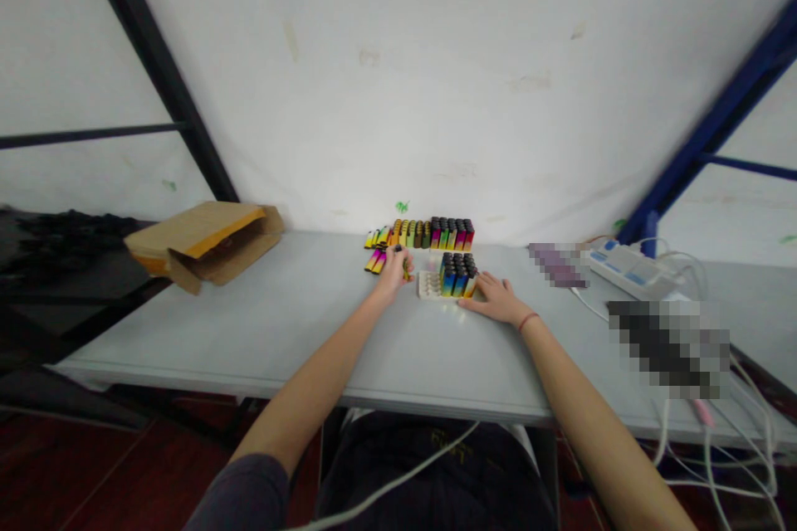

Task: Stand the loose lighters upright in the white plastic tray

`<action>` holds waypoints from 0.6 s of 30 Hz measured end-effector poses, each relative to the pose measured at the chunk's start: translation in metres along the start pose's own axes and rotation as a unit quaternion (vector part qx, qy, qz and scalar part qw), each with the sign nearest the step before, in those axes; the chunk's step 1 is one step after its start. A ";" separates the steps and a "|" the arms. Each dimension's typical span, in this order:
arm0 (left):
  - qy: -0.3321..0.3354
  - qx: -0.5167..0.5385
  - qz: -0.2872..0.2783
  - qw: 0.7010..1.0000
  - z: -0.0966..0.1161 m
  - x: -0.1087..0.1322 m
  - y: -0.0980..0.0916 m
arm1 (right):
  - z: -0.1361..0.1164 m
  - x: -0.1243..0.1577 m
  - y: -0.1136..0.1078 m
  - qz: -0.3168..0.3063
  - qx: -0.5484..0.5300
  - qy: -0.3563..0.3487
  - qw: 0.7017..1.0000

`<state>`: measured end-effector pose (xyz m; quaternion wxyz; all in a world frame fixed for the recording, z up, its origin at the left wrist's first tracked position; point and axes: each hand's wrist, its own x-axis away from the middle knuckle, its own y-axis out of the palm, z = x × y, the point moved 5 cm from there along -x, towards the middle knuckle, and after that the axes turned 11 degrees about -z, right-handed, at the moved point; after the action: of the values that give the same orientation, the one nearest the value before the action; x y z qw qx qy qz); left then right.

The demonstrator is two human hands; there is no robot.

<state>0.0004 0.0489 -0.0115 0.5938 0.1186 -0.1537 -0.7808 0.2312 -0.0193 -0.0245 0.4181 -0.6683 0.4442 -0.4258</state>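
Note:
My left hand (394,272) is closed around a small yellow and black lighter (406,269), just left of a white tray with round holes (428,285). Colourful lighters with black tops (457,275) stand upright in the tray's right part; holes show on its left. My right hand (495,297) lies with fingers spread against the tray's right end. Loose yellow and pink lighters (375,260) lie beside my left hand. Behind, yellow-orange lighters (411,233) form a row next to a block of upright lighters (452,234).
An open cardboard box (205,241) lies on the left of the grey table (280,323). To the right are a white power strip (628,270), a blurred purple item (557,265), a blurred dark item (666,348) and several white cables. The wall rises behind the table.

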 end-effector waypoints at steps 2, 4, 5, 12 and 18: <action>0.072 -0.126 0.005 0.989 0.005 0.000 0.000 | 0.001 -0.001 0.001 0.001 -0.002 -0.002 1.000; 0.156 -0.255 0.004 0.954 0.012 0.002 0.003 | 0.002 -0.002 0.002 0.003 -0.005 -0.005 1.000; 0.190 -0.305 -0.004 0.933 0.013 0.002 0.005 | 0.003 -0.002 0.002 0.003 -0.007 -0.006 1.000; 0.255 -0.380 -0.093 0.884 0.003 -0.005 0.016 | 0.001 -0.001 0.001 0.003 -0.005 -0.004 1.000; 0.239 -0.411 -0.120 0.872 -0.005 -0.007 0.018 | 0.000 0.000 0.000 0.003 -0.004 -0.003 1.000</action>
<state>0.0202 0.0509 -0.0096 0.5093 0.0643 0.3425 -0.7869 0.2313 -0.0190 -0.0248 0.4179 -0.6699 0.4467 -0.4208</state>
